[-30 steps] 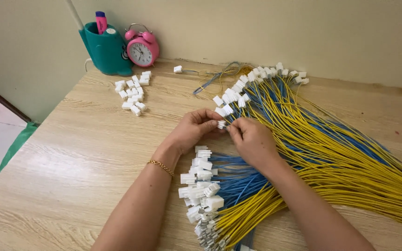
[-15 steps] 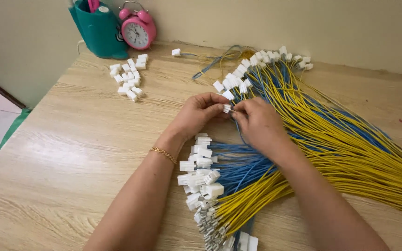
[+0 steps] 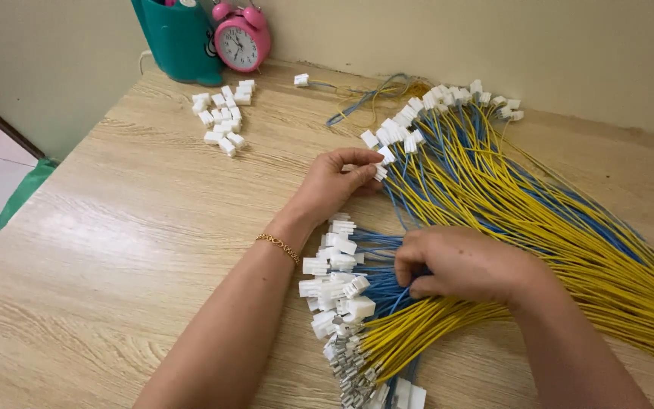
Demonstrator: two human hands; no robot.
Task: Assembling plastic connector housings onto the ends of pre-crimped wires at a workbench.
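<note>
My left hand point(image 3: 334, 182), with a thin gold bracelet on the wrist, pinches a white plastic connector point(image 3: 384, 157) at the end of yellow and blue wires. My right hand point(image 3: 459, 265) lies lower, its fingers closed on blue wires in the near bundle point(image 3: 387, 291). A big fan of yellow and blue wires point(image 3: 539, 212) spreads to the right, many ending in white connectors point(image 3: 433, 102). A cluster of connector-tipped wires point(image 3: 334, 280) lies between my forearms, and bare metal terminals point(image 3: 353, 371) show at the bottom.
A small pile of loose white connectors point(image 3: 223, 113) lies at the back left of the wooden table point(image 3: 115, 250). A teal pen holder point(image 3: 179, 38) and a pink alarm clock point(image 3: 241, 39) stand against the wall. One single connector point(image 3: 301, 79) lies near the clock.
My right hand has come away from the left hand and dropped down onto the blue wires of the near bundle. The left hand stays at the connector. The view has tilted slightly.
</note>
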